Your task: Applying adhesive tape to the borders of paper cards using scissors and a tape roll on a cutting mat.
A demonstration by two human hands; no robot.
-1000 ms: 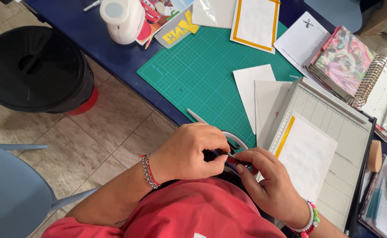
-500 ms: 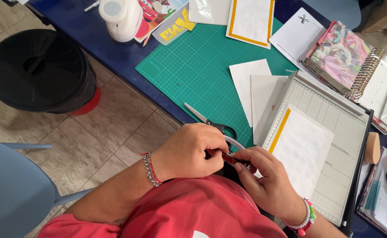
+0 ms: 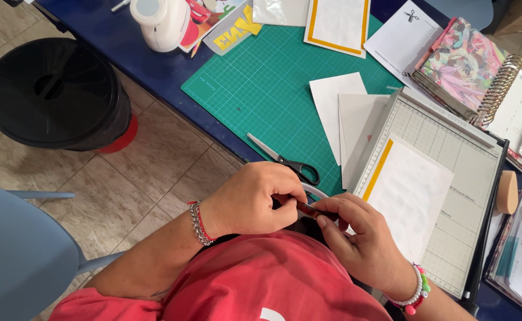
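Beside green cutting mat point(image 3: 261, 89), both hands' fingers point(image 3: 284, 199) pinched on small dark-red object point(image 3: 309, 209).

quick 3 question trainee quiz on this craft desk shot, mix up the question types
1. True or false: the scissors lie shut on the green cutting mat, with nobody holding them.
2. Multiple choice: what do the left hand and right hand pinch between them? A) a small dark red strip; B) a glue bottle; C) a ruler.
3. Short answer: what lies on the paper trimmer?

Key
1. True.
2. A; both hands' fingers close on it, just below the scissors' handles.
3. A white sheet with a yellow stripe along one edge.
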